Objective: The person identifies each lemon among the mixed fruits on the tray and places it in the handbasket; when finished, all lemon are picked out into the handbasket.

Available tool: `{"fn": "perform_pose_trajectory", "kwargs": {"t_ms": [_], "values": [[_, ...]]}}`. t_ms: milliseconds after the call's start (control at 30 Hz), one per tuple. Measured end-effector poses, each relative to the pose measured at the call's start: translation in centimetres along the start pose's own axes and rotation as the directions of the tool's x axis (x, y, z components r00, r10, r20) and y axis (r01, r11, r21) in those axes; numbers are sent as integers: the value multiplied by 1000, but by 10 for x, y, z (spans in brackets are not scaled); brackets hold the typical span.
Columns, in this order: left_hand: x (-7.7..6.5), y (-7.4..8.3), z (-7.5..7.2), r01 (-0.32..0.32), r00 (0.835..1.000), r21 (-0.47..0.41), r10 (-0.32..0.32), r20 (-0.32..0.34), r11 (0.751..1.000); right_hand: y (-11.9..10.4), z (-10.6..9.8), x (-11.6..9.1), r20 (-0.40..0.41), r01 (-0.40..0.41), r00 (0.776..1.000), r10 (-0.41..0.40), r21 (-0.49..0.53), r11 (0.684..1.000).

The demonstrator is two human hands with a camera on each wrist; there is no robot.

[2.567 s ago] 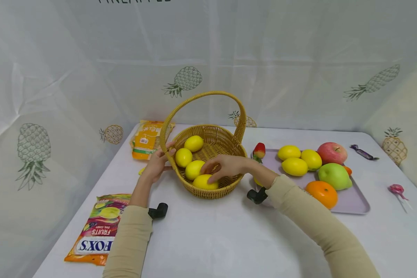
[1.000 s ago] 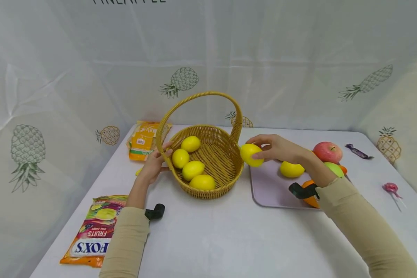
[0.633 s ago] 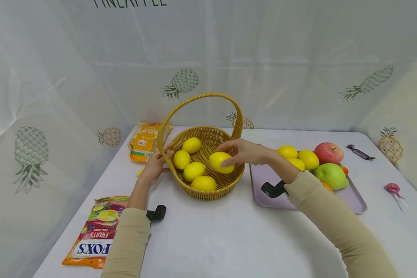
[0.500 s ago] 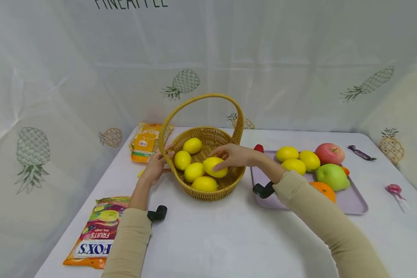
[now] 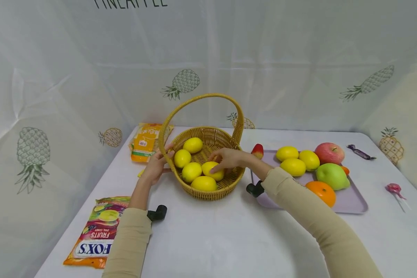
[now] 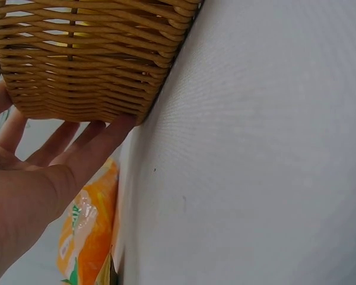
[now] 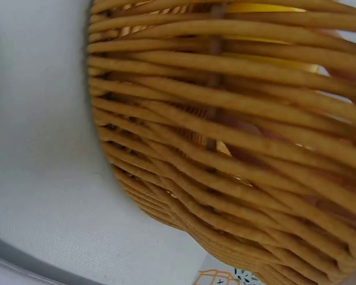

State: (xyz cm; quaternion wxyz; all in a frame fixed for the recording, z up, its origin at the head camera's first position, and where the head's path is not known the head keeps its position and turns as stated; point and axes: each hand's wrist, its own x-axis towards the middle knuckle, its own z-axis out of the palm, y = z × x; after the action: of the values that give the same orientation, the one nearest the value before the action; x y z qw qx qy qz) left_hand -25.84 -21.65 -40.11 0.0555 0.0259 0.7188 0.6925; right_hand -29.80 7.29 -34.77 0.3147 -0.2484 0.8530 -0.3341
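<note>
A round wicker basket (image 5: 212, 133) with a tall arched handle stands mid-table with several lemons in it. My right hand (image 5: 229, 158) reaches in over its right rim. Thumb and fingers there pinch a lemon (image 5: 208, 168), which lies low among the others, touching its neighbours. In the right wrist view the basket's wall (image 7: 166, 136) hides most of that hand. Beside the left rim, by the handle's foot, is my left hand (image 5: 154, 168). In the left wrist view the left hand's fingers (image 6: 98, 148) lie fairly straight against the outside of the weave.
Right of the basket, a lilac tray (image 5: 354, 200) bears several lemons (image 5: 293, 167), a red apple (image 5: 329, 153), a green apple (image 5: 331, 176) and an orange (image 5: 321, 193). A strawberry (image 5: 258, 150) sits at its corner. Candy bags (image 5: 94, 231) lie left; a lollipop (image 5: 394, 188) lies far right.
My right hand set one lemon in the basket, went to the tray side, and brought another lemon back leftward, lowering it among the rest. My left hand has stayed at the basket.
</note>
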Motion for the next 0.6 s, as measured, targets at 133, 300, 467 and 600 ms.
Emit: {"fn": "perform_pose_trajectory", "kwargs": {"t_ms": [133,300,467,600], "values": [[0,-1,-1,-11,1000,10,11,4,1000,-1,-2,0,28,-18,999,18,24,1000],[0,-2,-1,-28,1000,17,28,-4,999,-4,-16,-13,28,33,999,-36,106,994],[0,0,0,-4,1000,5,4,-11,1000,1,-43,-40,-8,123,992,-124,197,973],[0,2,-1,12,1000,-3,-12,-6,1000,16,-66,-63,-65,175,984,-168,131,976]]}}
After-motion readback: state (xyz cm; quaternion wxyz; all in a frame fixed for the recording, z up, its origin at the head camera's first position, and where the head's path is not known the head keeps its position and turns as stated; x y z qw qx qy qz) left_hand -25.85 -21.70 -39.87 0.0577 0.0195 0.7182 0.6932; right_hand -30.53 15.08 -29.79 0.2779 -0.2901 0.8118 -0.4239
